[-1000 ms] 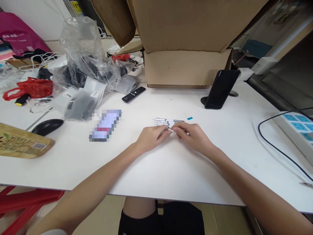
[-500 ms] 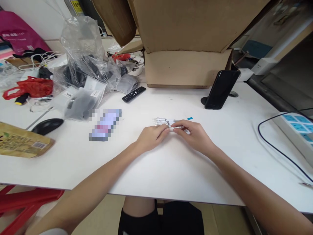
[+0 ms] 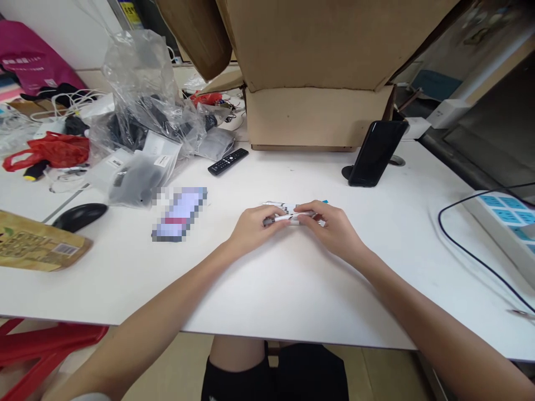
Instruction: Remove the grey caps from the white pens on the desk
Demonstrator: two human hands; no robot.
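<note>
Both hands meet at the middle of the white table [image 3: 292,289]. My left hand [image 3: 253,229] and my right hand [image 3: 332,231] have their fingers closed on a white pen [image 3: 288,218], one hand at each end, just above the tabletop. Right behind the held pen lies a small row of similar white pens [image 3: 278,206]. A tiny blue scrap [image 3: 325,201] lies beside my right hand's fingers.
A large cardboard box [image 3: 320,111] stands at the back, with a black phone on a stand [image 3: 376,153] and a remote [image 3: 228,161] near it. Plastic bags [image 3: 140,128], a black mouse [image 3: 79,216] and a brown packet [image 3: 37,248] crowd the left. A power strip [image 3: 507,217] and black cable [image 3: 463,245] lie right.
The hands have lifted one pen from the row and shifted slightly away from me; the pen now shows between the fingertips with its dark tip toward the left hand.
</note>
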